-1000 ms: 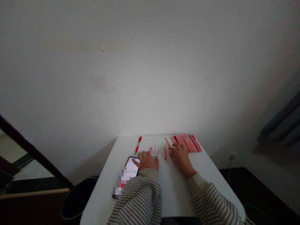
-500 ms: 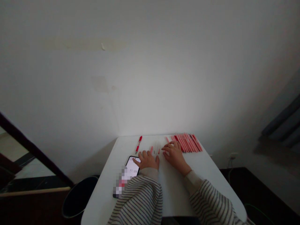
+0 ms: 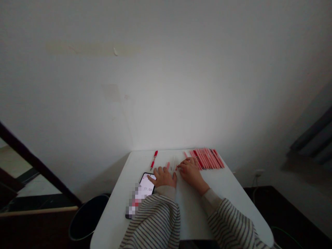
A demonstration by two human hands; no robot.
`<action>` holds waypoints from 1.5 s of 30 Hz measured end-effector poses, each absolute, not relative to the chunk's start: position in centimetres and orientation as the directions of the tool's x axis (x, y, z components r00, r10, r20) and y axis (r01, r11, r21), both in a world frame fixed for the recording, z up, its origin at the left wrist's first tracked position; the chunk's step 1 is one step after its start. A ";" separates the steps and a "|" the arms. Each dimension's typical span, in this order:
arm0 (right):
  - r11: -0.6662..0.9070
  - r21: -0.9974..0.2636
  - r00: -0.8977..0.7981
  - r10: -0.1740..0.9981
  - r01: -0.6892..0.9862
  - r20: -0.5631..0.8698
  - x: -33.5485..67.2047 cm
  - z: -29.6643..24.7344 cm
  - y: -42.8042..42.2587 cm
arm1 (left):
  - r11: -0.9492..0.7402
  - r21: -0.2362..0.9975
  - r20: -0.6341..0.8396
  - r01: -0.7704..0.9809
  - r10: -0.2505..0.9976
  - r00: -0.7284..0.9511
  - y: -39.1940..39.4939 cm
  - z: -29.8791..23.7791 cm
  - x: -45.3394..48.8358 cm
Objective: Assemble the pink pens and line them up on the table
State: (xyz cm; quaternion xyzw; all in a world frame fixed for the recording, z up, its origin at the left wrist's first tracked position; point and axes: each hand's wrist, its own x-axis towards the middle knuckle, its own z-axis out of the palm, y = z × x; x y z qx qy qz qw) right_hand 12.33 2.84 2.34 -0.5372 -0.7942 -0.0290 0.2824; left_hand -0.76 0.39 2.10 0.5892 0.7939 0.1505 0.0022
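My left hand [image 3: 164, 176] lies flat on the white table [image 3: 185, 221], its fingers spread, partly over the top right corner of a phone [image 3: 147, 186]. Just beyond those fingers are a pink pen part [image 3: 168, 165], a tiny dark piece and a thin clear pen tube [image 3: 173, 162]. The fingers of my right hand [image 3: 191, 174] are drawn together at a small pink pen piece [image 3: 176, 168] right of the tube, and appear to pinch it. Part of that piece is hidden by the fingertips.
A row of pink and red pens [image 3: 209, 159] lies at the table's back right. One red pen [image 3: 154, 159] lies apart at the back left. A wall [image 3: 166, 103] rises behind the table. A dark bin [image 3: 88, 216] stands on the floor to the left.
My right hand has shifted slightly left, and its fingers have closed in on the small pink pen piece. My left hand stays about where it was.
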 end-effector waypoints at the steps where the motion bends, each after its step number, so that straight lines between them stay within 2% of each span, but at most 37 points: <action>1: 0.425 -0.259 -0.264 0.834 0.867 0.485 12.3 2.3 2.9 | 0.262 0.241 0.174 0.934 0.935 -0.308 0.4 2.1 -0.8; 12: 0.401 -0.275 -0.168 0.779 0.874 0.604 14.4 1.0 3.6 | 0.261 0.259 0.175 0.930 0.934 -0.311 0.6 1.8 -0.8; 18: 0.383 -0.305 -0.157 0.809 0.872 0.567 15.7 -0.3 4.1 | 0.216 0.285 0.211 0.934 0.936 -0.281 0.7 1.7 -0.6; 25: 0.355 -0.348 -0.104 0.815 0.868 0.570 15.8 -0.3 3.3 | 0.092 0.309 0.348 0.947 0.916 -0.202 1.2 1.4 -0.2; 37: 0.352 -0.388 -0.062 0.803 0.852 0.593 15.4 -0.4 2.8 | 0.071 0.321 0.351 0.945 0.917 -0.188 1.7 1.6 0.3; 45: 0.344 -0.393 -0.057 0.810 0.853 0.584 15.5 -0.7 3.1 | 0.020 0.317 0.498 0.948 0.848 -0.184 2.4 0.5 0.3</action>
